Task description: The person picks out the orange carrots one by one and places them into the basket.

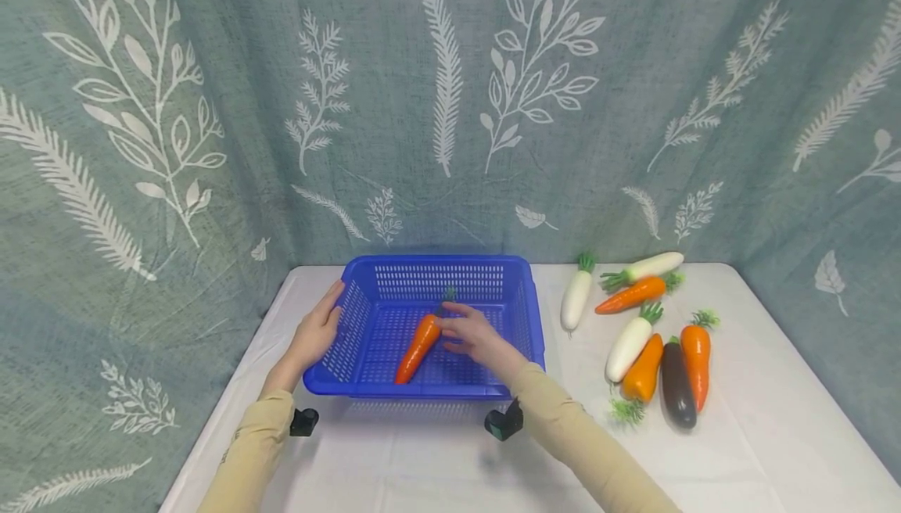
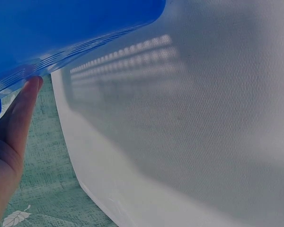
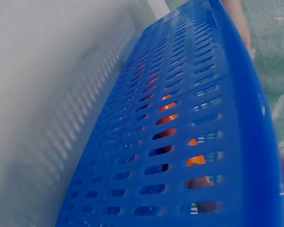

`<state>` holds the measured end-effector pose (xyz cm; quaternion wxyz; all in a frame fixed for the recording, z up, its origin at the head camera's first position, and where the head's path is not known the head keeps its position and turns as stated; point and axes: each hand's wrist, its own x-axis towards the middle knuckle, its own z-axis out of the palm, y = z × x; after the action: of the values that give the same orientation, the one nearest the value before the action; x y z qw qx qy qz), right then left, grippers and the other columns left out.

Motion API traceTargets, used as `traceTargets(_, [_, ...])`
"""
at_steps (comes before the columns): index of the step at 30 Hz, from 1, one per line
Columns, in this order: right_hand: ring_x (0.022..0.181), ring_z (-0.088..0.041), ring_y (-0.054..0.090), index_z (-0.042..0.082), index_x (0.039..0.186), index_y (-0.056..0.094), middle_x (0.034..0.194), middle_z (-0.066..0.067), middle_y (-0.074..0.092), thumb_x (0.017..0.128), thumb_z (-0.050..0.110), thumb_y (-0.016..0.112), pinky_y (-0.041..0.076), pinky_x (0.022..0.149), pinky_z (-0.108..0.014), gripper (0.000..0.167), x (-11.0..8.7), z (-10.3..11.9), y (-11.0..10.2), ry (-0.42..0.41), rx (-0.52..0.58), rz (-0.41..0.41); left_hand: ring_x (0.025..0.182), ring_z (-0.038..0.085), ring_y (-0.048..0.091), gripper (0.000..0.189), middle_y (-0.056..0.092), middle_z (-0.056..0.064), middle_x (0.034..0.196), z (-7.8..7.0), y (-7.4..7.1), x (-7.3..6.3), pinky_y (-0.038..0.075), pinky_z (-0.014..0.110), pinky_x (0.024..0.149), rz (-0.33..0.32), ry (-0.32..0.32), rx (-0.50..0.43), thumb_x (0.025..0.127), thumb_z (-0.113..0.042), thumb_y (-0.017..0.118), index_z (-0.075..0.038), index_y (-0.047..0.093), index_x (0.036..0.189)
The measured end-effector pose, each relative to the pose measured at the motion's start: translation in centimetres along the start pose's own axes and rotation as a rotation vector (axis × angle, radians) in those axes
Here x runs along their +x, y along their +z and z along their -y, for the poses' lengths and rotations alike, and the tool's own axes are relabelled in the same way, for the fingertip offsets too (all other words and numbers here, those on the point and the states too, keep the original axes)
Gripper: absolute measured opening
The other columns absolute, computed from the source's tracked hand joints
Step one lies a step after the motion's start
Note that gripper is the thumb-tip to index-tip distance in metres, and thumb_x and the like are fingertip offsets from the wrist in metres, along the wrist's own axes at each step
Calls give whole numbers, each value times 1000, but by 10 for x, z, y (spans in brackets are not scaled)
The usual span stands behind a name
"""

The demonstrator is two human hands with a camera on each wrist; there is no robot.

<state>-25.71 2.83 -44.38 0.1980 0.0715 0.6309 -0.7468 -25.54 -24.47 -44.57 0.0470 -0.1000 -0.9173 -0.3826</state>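
A blue plastic basket (image 1: 450,390) with slotted walls stands on the table. Inside it lies an orange carrot (image 1: 418,347) with a green top, slanting across the floor. My right hand (image 1: 481,339) is over the basket, fingers spread, with fingertips right at the carrot's thick end and overlapping its top. Through the slots in the right wrist view, orange bits of the carrot (image 3: 167,119) show; most of that hand is hidden behind the wall. At the basket's left side, my left hand (image 1: 317,333) rests with extended fingers against the rim, one digit touching the outer wall in the left wrist view.
Right of the basket lie white radishes (image 1: 578,298), more carrots (image 1: 633,295), an orange pepper-like vegetable (image 1: 644,371) and a dark eggplant (image 1: 678,384). A patterned green curtain (image 1: 450,208) hangs behind the white table (image 1: 394,466).
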Motion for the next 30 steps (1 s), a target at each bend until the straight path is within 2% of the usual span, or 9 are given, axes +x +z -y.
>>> traceTargets(19, [129, -46, 44, -6, 145, 39, 137, -28, 49, 96, 2, 56, 40, 107, -55, 52, -12, 6, -17, -88, -36, 115, 142, 44, 21, 47, 21, 26, 156, -2, -1, -2, 17, 55, 117, -1, 2, -13, 104, -2, 32, 8, 26, 150])
traceTargets(30, [134, -48, 36, -7, 147, 33, 145, -32, 38, 98, 2, 52, 34, 110, -57, 54, -22, 12, -28, -124, -39, 194, 142, 45, 20, 47, 20, 25, 157, 1, -1, -2, 17, 55, 117, 0, 3, -13, 104, -2, 32, 8, 25, 150])
